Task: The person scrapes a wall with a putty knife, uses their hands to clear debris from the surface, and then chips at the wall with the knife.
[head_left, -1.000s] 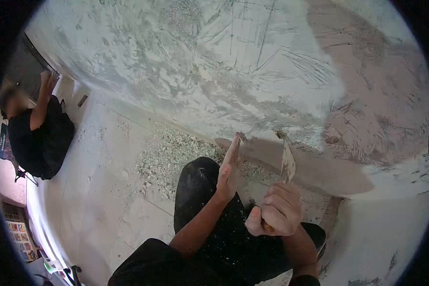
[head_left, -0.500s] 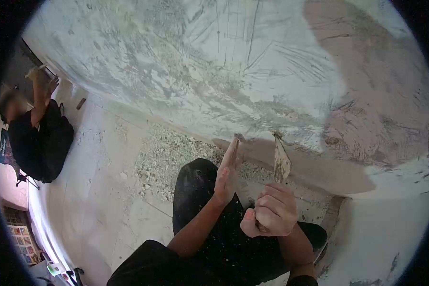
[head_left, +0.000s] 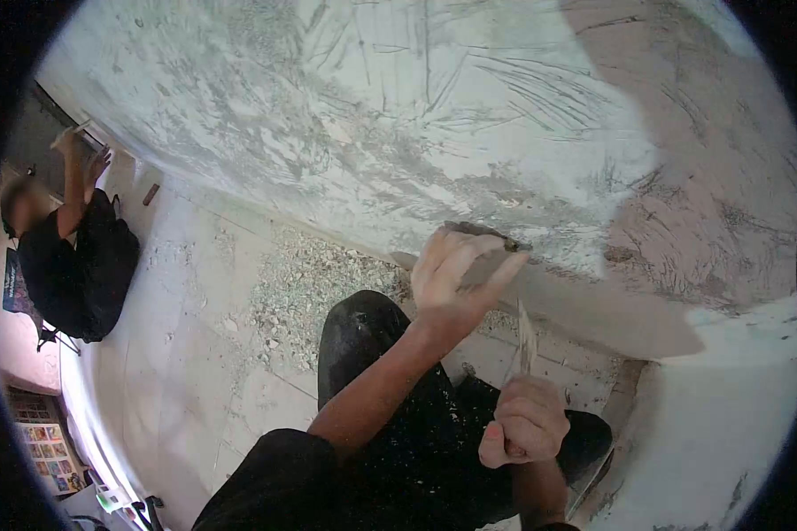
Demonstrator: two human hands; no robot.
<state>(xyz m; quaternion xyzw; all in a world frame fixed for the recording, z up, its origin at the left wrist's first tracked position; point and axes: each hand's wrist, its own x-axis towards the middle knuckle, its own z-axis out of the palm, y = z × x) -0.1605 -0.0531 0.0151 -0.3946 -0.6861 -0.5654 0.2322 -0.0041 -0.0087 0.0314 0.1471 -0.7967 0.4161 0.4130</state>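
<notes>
My right hand [head_left: 529, 419] is wrapped around the handle of a scraper [head_left: 527, 343], its thin, plaster-smeared blade pointing up toward the wall. The blade stands a little apart from the wall's surface. My left hand [head_left: 456, 276] reaches to the low part of the wall [head_left: 469, 150], thumb and fingers apart, fingertips at or very near a rough dark patch [head_left: 510, 242]; exact contact cannot be made out. Patchy white and grey coating with scored lines covers the wall.
Crumbled plaster chips [head_left: 305, 288] lie on the tiled floor [head_left: 195, 389] along the wall's base. My bent knee [head_left: 363, 323] is beside them. On the far left a co-worker in black [head_left: 75, 265] sits with hands raised to the wall. A small brown block [head_left: 151, 194] lies near that person.
My left hand has moved from a flat, edge-on pose up to the wall, its fingers now spread. My right hand has drawn the scraper down, away from the wall.
</notes>
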